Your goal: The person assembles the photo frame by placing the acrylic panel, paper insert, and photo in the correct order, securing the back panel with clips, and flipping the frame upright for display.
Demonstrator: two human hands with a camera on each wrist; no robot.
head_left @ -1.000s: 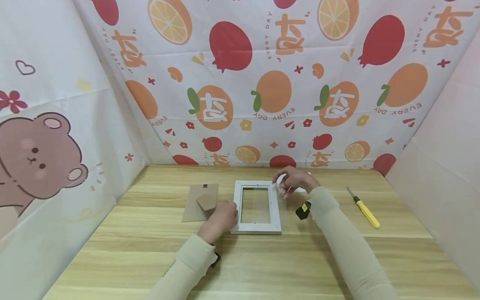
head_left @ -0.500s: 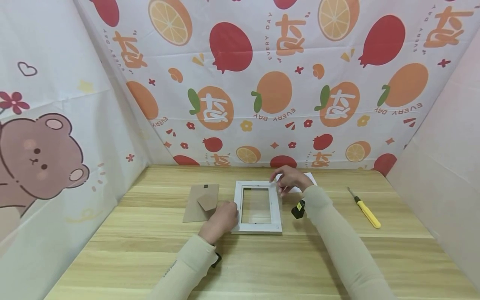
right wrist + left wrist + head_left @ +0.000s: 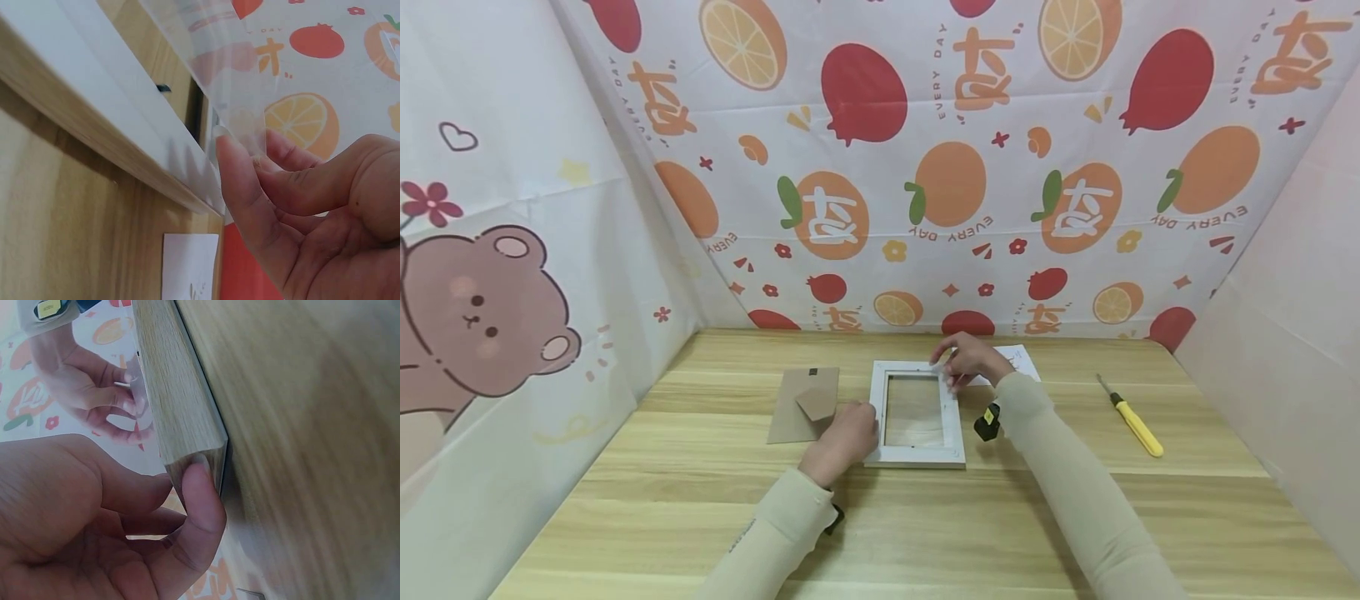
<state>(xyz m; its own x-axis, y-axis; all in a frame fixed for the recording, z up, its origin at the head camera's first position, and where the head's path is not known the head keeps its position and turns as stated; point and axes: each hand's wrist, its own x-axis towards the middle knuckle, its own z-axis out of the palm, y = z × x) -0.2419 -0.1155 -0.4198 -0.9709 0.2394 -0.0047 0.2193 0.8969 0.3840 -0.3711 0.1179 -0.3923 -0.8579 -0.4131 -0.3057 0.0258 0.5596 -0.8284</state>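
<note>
— Nearest first: arms?
— Pale sleeves (image 3: 792, 510), stretched forward over the grained desk (image 3: 917, 533), cut off at the bottom edge.
— Left hand (image 3: 844, 437)?
— Held low, back upward, thumb and fingers clamped on the white frame (image 3: 917, 455) by its near left corner.
— Frame itself?
— Flat on the desk: rectangular, smooth white on top, wood-grained along the sides.
— Alongside?
— Well apart to the right, a yellow-handled screwdriver (image 3: 1138, 428). Near on the left, brown cardboard (image 3: 789, 412) with a folded flap (image 3: 817, 403), one corner hidden by the left hand.
— Farther off?
— Right hand (image 3: 972, 358) arched over the far right corner, fingers pinched on a clear sheet (image 3: 234, 81), thin, glossy, tilted above the frame. Hard to make out from the head; cannot tell whether touching the frame.
— Past that?
— White paper (image 3: 1022, 363), partly covered by the right hand, markings too small to read. Then creased cloth (image 3: 887, 179), printed with fruit.
</note>
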